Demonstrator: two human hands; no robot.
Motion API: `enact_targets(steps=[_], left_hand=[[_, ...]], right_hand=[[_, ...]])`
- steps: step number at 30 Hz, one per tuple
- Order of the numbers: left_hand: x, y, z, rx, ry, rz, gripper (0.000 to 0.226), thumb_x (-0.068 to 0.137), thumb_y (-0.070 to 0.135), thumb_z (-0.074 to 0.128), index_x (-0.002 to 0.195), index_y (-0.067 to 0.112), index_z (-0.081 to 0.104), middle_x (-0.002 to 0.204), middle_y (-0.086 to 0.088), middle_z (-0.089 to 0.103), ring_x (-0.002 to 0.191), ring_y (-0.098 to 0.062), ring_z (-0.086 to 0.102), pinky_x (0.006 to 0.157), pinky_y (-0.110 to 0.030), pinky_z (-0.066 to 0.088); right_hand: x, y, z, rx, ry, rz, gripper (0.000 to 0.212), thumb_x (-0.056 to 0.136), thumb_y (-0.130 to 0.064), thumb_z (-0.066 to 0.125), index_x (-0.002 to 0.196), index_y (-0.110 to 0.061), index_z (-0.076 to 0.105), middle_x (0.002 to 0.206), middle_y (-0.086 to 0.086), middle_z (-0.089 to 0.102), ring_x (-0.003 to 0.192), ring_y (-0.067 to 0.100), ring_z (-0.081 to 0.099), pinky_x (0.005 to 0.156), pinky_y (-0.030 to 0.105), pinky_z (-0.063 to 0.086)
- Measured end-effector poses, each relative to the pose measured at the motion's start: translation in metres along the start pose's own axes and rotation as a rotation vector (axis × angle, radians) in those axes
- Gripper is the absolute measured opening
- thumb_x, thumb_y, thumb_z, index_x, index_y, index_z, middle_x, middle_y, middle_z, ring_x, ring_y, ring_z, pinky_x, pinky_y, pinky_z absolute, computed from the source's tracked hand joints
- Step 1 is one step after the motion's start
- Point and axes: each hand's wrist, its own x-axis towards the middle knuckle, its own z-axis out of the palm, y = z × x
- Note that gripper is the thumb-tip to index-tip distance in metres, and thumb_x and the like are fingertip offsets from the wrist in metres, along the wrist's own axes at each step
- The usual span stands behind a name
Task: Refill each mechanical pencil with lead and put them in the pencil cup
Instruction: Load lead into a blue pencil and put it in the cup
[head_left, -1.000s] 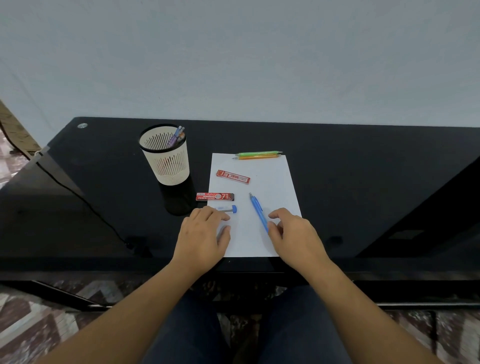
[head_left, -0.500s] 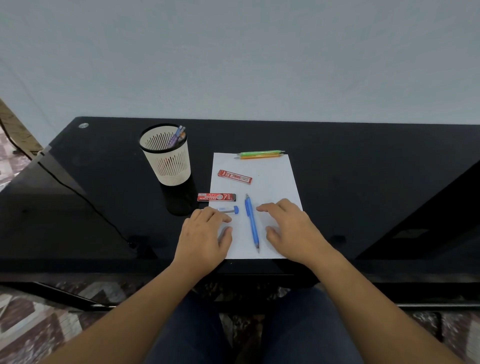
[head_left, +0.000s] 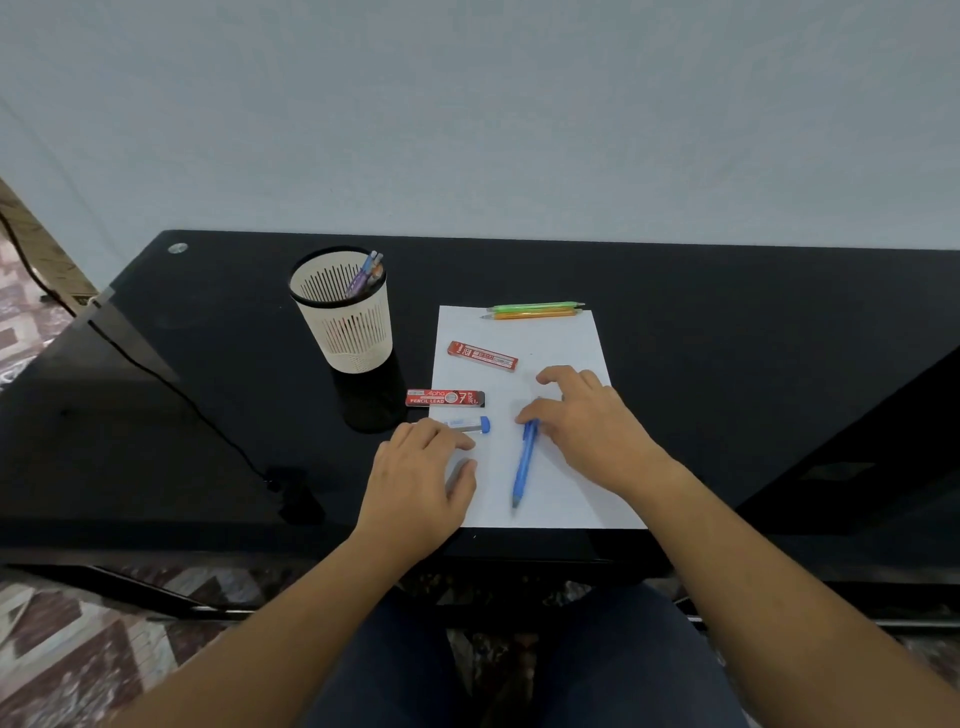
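- My left hand (head_left: 421, 483) lies palm down on the near left edge of the sheet of paper (head_left: 563, 338). Its fingers are loosely bent and apart and hold nothing.
- Just past those fingertips lies a clear lead tube (head_left: 470, 424) with a blue cap. I cannot tell whether my fingers touch it.
- My right hand (head_left: 589, 431) is over the right half of the paper with its fingers spread and relaxed, not closed around anything. The thumb sits at the far end of the blue pencil (head_left: 523, 467).
- The blue pencil lies flat on the paper between my two hands, with its tip pointing toward me.
- A green pencil (head_left: 535, 306) and an orange pencil (head_left: 535, 315) lie side by side across the far edge of the paper, touching along their length.
- A red lead case (head_left: 483, 356) lies on the paper beyond my right hand. A red and black lead case (head_left: 445, 398) lies across the paper's left edge, partly on the table (head_left: 727, 338).
- The pencil cup (head_left: 344, 325), white with slotted sides and a dark rim, stands upright on the black table to the left of the paper.
- A few pencils (head_left: 368, 271) lean inside the cup against its right side.
- A black cable (head_left: 156, 375) runs across the left part of the table.
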Motion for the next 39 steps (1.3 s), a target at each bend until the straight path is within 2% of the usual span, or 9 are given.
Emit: enact_targets(steps=[5,9,14,19,26,30,34,36,39], left_hand=[[0.008,0.0,-0.005,-0.041,-0.016,0.011,0.022,0.092,0.033,0.056,0.109,0.023,0.065,0.105,0.01,0.06,0.095,-0.009,0.05,0.081,-0.031,0.048],[0.02,0.004,-0.011,-0.112,-0.057,0.022,0.03,0.092,0.046,0.049,0.107,0.026,0.067,0.104,0.012,0.063,0.099,-0.008,0.052,0.087,-0.035,0.048],[0.024,0.013,-0.013,-0.001,-0.14,0.115,0.028,0.091,0.043,0.059,0.113,0.027,0.067,0.112,0.011,0.062,0.106,-0.009,0.051,0.091,-0.036,0.045],[0.023,0.016,-0.01,0.07,-0.17,0.129,0.027,0.094,0.04,0.055,0.117,0.03,0.067,0.114,0.01,0.062,0.102,-0.011,0.05,0.086,-0.032,0.042],[0.011,0.004,-0.004,0.033,0.041,0.095,0.011,0.089,0.027,0.066,0.098,0.024,0.072,0.096,0.009,0.065,0.089,-0.015,0.056,0.073,-0.029,0.033],[0.005,0.001,0.001,0.017,0.183,0.119,0.024,0.09,0.037,0.053,0.094,0.023,0.072,0.093,0.01,0.066,0.087,-0.013,0.056,0.074,-0.028,0.034],[0.004,0.001,0.001,0.052,0.224,0.118,0.014,0.088,0.03,0.064,0.095,0.021,0.072,0.091,0.009,0.069,0.089,-0.014,0.058,0.076,-0.027,0.032],[0.003,0.002,0.001,0.036,0.222,0.091,0.011,0.085,0.024,0.072,0.096,0.021,0.072,0.09,0.009,0.069,0.089,-0.015,0.058,0.077,-0.027,0.031],[0.004,0.002,0.0,-0.009,0.207,0.038,0.012,0.084,0.022,0.073,0.095,0.022,0.071,0.091,0.01,0.068,0.091,-0.014,0.056,0.079,-0.027,0.031]], right_hand=[[-0.015,0.014,-0.002,0.049,-0.037,0.061,0.024,0.096,-0.033,0.05,0.118,-0.037,0.058,0.13,-0.008,0.045,0.115,0.014,0.039,0.094,0.03,0.037],[-0.026,0.009,-0.003,0.124,-0.047,0.094,0.024,0.097,-0.037,0.047,0.117,-0.033,0.059,0.12,-0.011,0.052,0.109,0.01,0.043,0.094,0.029,0.037],[-0.034,-0.009,0.003,0.153,-0.013,0.068,0.028,0.097,-0.038,0.045,0.119,-0.03,0.06,0.114,-0.009,0.054,0.104,0.01,0.046,0.091,0.027,0.037],[-0.042,-0.009,0.004,0.188,-0.002,0.105,0.029,0.096,-0.038,0.047,0.123,-0.031,0.057,0.114,-0.01,0.055,0.105,0.01,0.046,0.091,0.026,0.037],[-0.051,-0.004,0.004,0.278,0.037,0.16,0.023,0.096,-0.035,0.05,0.112,-0.026,0.065,0.104,-0.009,0.059,0.096,0.009,0.049,0.09,0.031,0.044],[-0.049,-0.011,0.005,0.36,0.09,0.153,0.025,0.097,-0.029,0.05,0.115,-0.021,0.065,0.103,-0.004,0.064,0.094,0.013,0.053,0.088,0.028,0.045],[-0.049,-0.017,0.005,0.415,0.133,0.144,0.027,0.097,-0.024,0.05,0.118,-0.017,0.065,0.105,-0.001,0.065,0.096,0.015,0.057,0.088,0.023,0.044],[-0.049,-0.017,0.005,0.412,0.139,0.137,0.026,0.097,-0.023,0.05,0.117,-0.017,0.066,0.105,0.0,0.065,0.094,0.014,0.058,0.088,0.024,0.046],[-0.05,-0.014,0.003,0.415,0.16,0.155,0.025,0.096,-0.022,0.052,0.115,-0.016,0.067,0.104,0.001,0.067,0.094,0.015,0.06,0.088,0.025,0.048]])
